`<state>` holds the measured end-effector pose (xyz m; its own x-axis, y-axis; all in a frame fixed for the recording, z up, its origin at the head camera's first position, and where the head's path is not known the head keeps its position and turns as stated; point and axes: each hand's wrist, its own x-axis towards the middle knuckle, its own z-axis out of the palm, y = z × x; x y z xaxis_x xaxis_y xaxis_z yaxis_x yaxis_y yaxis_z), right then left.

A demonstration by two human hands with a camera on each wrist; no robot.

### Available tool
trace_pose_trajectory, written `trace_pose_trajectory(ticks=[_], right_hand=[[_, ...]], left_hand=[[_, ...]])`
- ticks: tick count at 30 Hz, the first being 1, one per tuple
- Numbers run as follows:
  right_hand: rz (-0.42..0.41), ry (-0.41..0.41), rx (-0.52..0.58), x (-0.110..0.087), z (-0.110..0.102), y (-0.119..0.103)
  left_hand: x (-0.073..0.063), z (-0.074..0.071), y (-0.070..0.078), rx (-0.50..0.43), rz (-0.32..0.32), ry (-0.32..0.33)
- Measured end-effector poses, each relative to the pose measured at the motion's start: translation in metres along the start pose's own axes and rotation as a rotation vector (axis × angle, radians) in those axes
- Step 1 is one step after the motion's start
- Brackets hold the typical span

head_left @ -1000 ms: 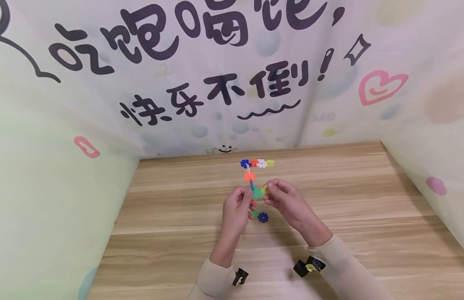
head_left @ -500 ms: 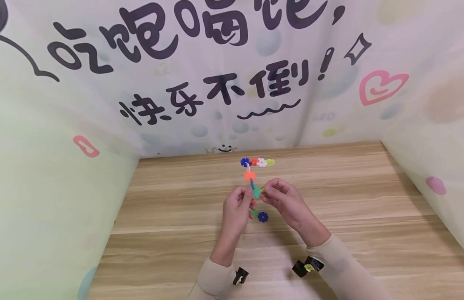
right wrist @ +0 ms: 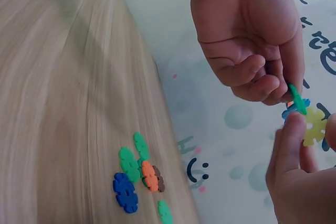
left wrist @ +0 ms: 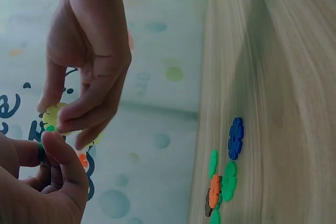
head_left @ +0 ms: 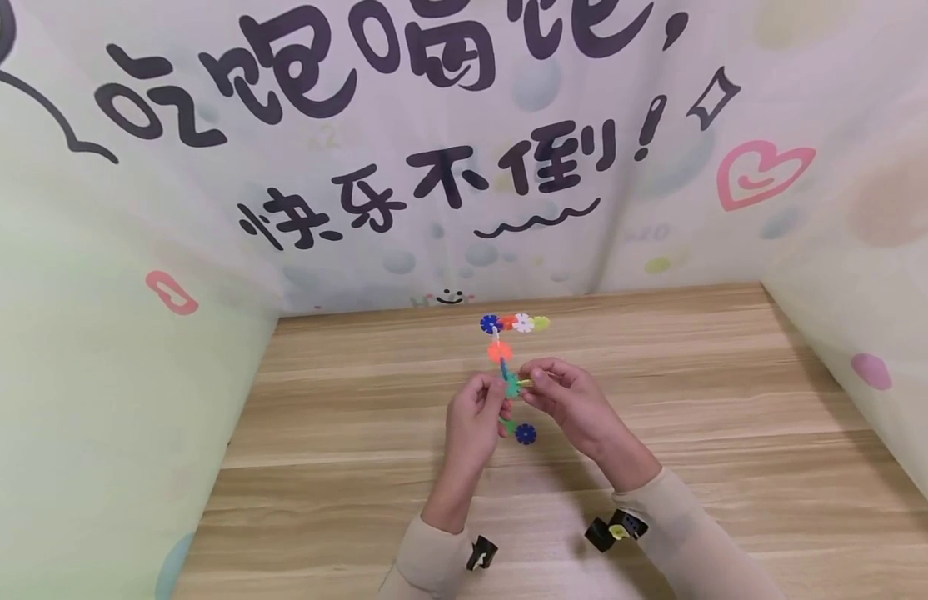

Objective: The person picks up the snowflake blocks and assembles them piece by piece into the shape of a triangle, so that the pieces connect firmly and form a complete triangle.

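Observation:
My left hand (head_left: 473,417) pinches a teal-green snowflake disc (head_left: 513,386) between thumb and fingers. Opposite it, my right hand (head_left: 576,408) pinches a yellow snowflake disc (right wrist: 315,126), its edge right at the green one. Beyond the green disc runs a line of joined discs: a blue one (head_left: 503,367) seen edge-on, an orange one (head_left: 499,352) and a white one. This line leads to a row of blue (head_left: 490,324), orange-red, white (head_left: 523,323) and yellow discs. My fingertips hide part of the join.
On the wooden table (head_left: 344,467), beneath the hands, lie a dark blue disc (left wrist: 236,138), several green discs (left wrist: 229,181), an orange disc (left wrist: 214,191) and a brown one (right wrist: 160,179). Printed fabric walls (head_left: 374,275) enclose the table at the back and sides.
My right hand has turned the yellow disc from showing its face to nearly edge-on, against the green disc. My left hand has stayed in place.

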<state>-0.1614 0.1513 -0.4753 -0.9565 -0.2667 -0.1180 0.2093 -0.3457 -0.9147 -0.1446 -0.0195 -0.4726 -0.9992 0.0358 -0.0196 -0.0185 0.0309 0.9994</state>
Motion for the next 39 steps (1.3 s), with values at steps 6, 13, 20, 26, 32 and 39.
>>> trace_pose_trajectory(ticks=[6,13,20,26,32,39], right_hand=[[0.135,-0.071,-0.017,0.001,-0.004,0.004],[0.056,-0.007,-0.233,0.003,-0.007,0.004],[0.041,0.088,-0.338,0.003,-0.005,0.002],[0.063,0.115,-0.252,0.002,0.000,0.005],[0.052,0.077,-0.320,0.005,0.001,0.006],[0.001,-0.009,-0.514,0.015,-0.009,0.002]], left_hand=[[0.000,-0.002,0.000,0.021,0.022,0.002],[0.001,-0.003,0.001,0.038,0.024,-0.008],[0.000,0.000,0.001,0.043,0.007,0.002],[-0.001,0.005,-0.002,0.008,-0.010,0.046],[0.001,0.006,-0.006,-0.017,-0.017,0.073],[0.007,0.004,-0.007,-0.111,-0.074,0.048]])
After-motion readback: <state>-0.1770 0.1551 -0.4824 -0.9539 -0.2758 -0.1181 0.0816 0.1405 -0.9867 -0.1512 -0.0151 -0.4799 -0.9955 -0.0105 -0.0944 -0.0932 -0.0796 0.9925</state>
